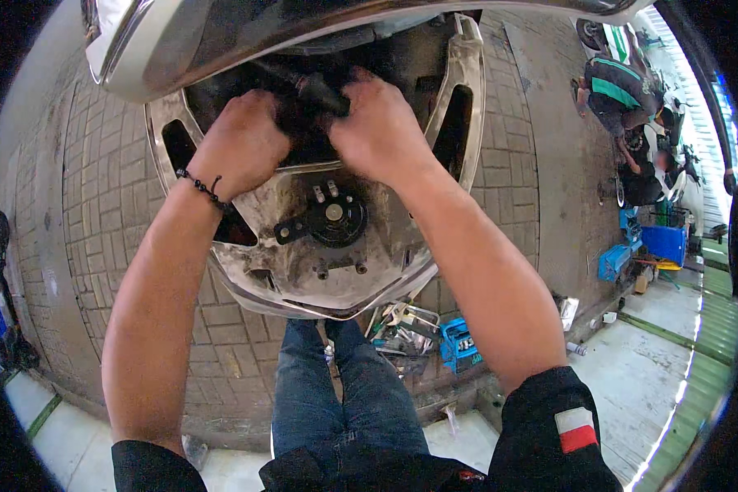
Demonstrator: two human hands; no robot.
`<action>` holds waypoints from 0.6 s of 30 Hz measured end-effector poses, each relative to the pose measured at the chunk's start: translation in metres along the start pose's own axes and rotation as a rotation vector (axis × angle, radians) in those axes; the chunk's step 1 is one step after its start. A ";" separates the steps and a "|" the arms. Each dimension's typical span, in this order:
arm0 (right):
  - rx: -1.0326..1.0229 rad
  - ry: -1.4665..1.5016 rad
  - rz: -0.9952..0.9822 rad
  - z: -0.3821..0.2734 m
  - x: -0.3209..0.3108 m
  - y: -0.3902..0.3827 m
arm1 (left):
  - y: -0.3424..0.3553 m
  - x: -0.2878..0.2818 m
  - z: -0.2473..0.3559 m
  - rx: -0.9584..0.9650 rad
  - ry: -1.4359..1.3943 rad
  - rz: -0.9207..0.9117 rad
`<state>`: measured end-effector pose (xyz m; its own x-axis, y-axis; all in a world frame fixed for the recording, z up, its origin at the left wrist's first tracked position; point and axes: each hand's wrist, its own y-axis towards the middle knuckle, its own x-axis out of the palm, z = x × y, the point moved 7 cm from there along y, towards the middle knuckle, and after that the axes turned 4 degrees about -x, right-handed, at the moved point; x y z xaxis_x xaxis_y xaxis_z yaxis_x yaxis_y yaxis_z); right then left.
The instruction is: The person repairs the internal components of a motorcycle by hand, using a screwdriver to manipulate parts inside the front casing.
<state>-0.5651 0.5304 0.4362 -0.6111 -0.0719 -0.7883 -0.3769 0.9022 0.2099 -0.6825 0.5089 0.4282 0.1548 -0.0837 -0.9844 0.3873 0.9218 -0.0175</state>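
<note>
Both hands reach into the dark cavity of a scooter's front end, behind a dirty white front panel (283,209). My left hand (242,143), with a beaded bracelet at the wrist, has curled fingers whose tips vanish in shadow; what they hold is hidden. Closed around the end of a black, stubby cylindrical part (324,94) is my right hand (377,131), its thumb below and index finger above. Just below the hands, a round black horn (336,217) with two metal terminals sits on the panel.
A glossy body cover (221,41) hangs over the cavity. Near my legs, loose tools (406,324) lie beside a blue toolbox (461,344) on brick paving (107,205). Far right, a person in a dark and green shirt (623,86) bends near other motorcycles and a blue bin (662,243).
</note>
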 end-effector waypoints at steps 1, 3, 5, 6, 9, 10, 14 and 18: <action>0.001 0.023 0.002 -0.001 0.000 0.001 | 0.000 -0.002 -0.003 -0.049 -0.089 0.030; -0.023 0.019 -0.019 0.001 0.003 0.004 | 0.000 -0.003 0.002 0.014 -0.092 0.104; -0.013 0.019 -0.019 0.002 0.004 0.004 | -0.001 -0.006 0.002 -0.027 -0.138 0.148; 0.013 0.018 -0.009 -0.001 0.001 0.003 | -0.003 -0.005 0.001 -0.097 -0.185 0.154; 0.008 0.011 -0.003 0.001 0.000 0.003 | -0.007 -0.009 0.001 -0.227 -0.201 0.189; -0.008 0.008 -0.003 0.001 0.000 0.003 | -0.008 -0.012 0.000 -0.256 -0.185 0.205; 0.035 0.010 -0.023 -0.002 0.000 0.004 | -0.008 -0.008 -0.007 -0.191 -0.191 0.214; 0.048 0.049 0.002 0.004 0.002 0.004 | -0.008 -0.007 -0.006 -0.270 -0.308 0.191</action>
<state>-0.5652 0.5357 0.4336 -0.6458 -0.0904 -0.7582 -0.3425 0.9217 0.1819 -0.6925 0.5049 0.4344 0.4797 0.0264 -0.8770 0.0807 0.9940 0.0741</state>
